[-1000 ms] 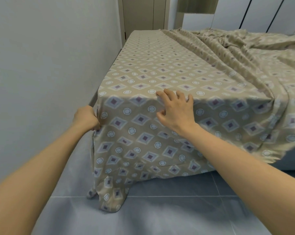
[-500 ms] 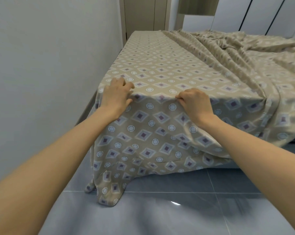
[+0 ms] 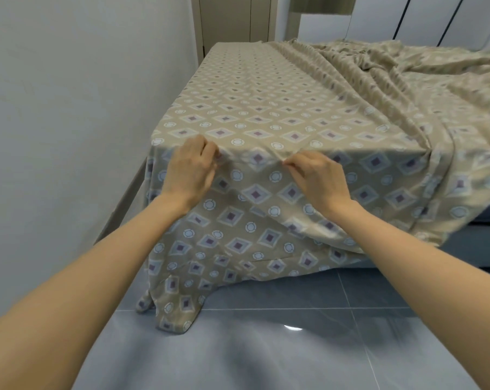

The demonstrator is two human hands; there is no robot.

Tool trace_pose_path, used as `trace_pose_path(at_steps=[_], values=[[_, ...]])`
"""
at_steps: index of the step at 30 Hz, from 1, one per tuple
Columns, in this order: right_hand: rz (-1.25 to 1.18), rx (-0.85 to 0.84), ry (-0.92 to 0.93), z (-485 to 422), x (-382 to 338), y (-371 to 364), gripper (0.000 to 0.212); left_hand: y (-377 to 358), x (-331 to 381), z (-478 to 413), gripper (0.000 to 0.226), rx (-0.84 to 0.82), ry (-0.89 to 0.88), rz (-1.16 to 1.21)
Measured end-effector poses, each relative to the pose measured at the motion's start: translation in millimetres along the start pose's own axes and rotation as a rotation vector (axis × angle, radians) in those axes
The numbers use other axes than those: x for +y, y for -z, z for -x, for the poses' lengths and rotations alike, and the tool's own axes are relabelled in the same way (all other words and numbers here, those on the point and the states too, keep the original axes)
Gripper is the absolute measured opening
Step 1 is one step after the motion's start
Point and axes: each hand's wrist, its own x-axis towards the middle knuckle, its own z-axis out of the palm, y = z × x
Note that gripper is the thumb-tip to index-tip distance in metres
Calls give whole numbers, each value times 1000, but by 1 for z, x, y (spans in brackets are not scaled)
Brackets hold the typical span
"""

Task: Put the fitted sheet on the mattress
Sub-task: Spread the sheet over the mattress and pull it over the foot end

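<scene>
A beige fitted sheet (image 3: 255, 108) with purple diamonds and white rings covers the mattress; the mattress itself is hidden under it. The sheet lies flat along the left side and is bunched in folds at the back right. Its near corner hangs down to the floor. My left hand (image 3: 190, 170) pinches the fabric at the mattress's near top edge, close to the left corner. My right hand (image 3: 320, 178) pinches the same edge a little to the right. A small ridge of cloth stands between both hands.
A white wall (image 3: 69, 108) runs close along the bed's left side, with a narrow gap. Grey floor tiles (image 3: 266, 347) lie in front. A grey bed base (image 3: 477, 249) shows at the right under the sheet. Closet doors (image 3: 235, 21) stand behind the bed.
My left hand came up from the left corner's side onto the top edge and closed on the sheet. My right hand went from flat and spread to pinching the fabric.
</scene>
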Motion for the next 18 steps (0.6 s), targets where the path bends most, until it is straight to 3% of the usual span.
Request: trace_pose_path(at_steps=[4, 10, 12, 15, 16, 18], values=[[-11, -160, 50, 51, 5, -3, 15, -24, 34, 19, 22, -152, -118, 11], [193, -644, -31, 139, 47, -5, 32, -72, 109, 53, 21, -329, -318, -9], [214, -819, -252, 162, 61, -8, 39, -89, 132, 63, 23, -422, -382, -29], [-27, -957, -817, 188, 81, -20, 27, -101, 162, 71, 37, -555, -323, -43], [-186, -944, -1023, 191, 84, -24, 16, -104, 169, 73, 40, -597, -260, -28], [-692, -682, -1508, 193, 89, -29, 28, -117, 180, 76, 45, -618, -106, 17]])
